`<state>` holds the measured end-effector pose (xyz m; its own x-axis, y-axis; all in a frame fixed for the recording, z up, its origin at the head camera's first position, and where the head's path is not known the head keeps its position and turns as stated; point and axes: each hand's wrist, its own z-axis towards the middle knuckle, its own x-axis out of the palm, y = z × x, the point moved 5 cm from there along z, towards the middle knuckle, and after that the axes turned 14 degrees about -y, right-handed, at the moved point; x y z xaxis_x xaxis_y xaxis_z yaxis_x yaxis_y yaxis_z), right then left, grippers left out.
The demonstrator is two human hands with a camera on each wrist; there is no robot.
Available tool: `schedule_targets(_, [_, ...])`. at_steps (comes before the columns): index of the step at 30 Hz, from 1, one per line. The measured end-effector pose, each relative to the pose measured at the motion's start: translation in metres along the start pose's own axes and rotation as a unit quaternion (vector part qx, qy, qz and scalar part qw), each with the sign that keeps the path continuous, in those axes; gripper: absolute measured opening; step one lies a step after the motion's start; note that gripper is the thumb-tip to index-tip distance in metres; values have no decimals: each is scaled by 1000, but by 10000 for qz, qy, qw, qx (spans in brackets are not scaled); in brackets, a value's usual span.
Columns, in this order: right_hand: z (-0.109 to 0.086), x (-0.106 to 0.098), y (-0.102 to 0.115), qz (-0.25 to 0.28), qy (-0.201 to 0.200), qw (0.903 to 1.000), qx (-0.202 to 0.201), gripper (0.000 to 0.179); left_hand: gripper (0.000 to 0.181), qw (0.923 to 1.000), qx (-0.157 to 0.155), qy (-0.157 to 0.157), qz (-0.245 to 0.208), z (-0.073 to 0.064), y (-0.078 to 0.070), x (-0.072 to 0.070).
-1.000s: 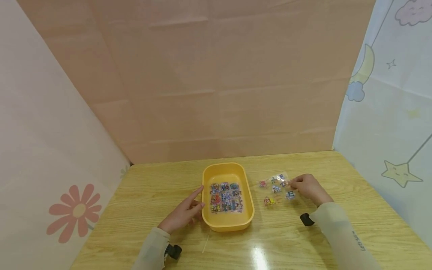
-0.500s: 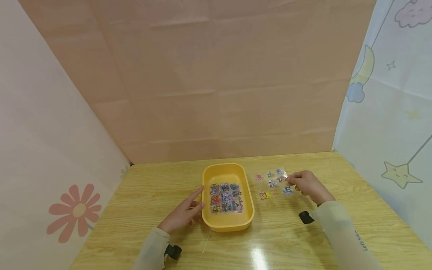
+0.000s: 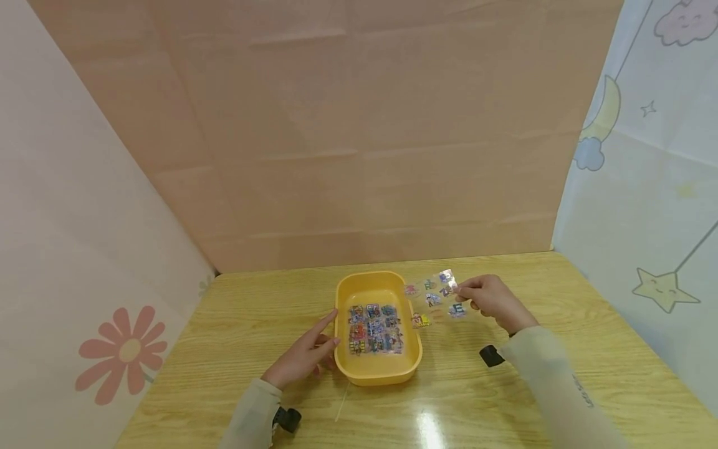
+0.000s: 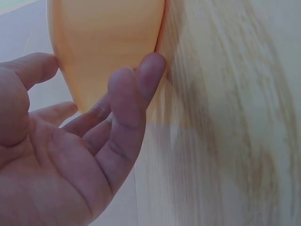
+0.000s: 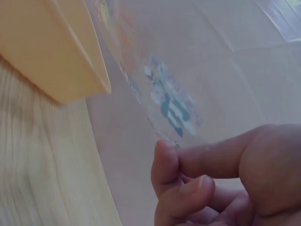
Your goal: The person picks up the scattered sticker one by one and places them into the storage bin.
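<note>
My right hand [image 3: 492,300] pinches the right edge of a clear sheet of stickers [image 3: 433,300] between thumb and fingers. Small colourful pictures and letters dot the sheet, and its left edge overlaps the rim of the yellow tray [image 3: 378,379] in the head view. Up close in the right wrist view, the see-through sheet [image 5: 171,99] slants up beyond the fingertips. My left hand [image 3: 303,355] rests its fingertips against the tray's left side, fingers loosely bent. Inside the tray lie more sticker sheets [image 3: 376,330], densely printed.
The wood-grain table [image 3: 252,312] carries the tray. A thin pale strip [image 3: 342,402] lies by the tray's near left corner. A pinkish backdrop [image 3: 359,137] rises behind the table, with printed white sheets [image 3: 662,206] at the sides.
My right hand has lifted the sticker sheet and carried it left, from the table beside the tray to the tray's right rim. The left hand and the tray have stayed put.
</note>
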<state>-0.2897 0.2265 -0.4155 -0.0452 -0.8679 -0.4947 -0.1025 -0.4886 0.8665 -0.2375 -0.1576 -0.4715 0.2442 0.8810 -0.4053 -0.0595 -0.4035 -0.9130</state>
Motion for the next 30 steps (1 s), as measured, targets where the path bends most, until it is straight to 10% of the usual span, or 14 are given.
schedule_targets(30, [2,82,59,-515,222,9961,-682,23,69,10000,-11,-9,3,0,2,-1])
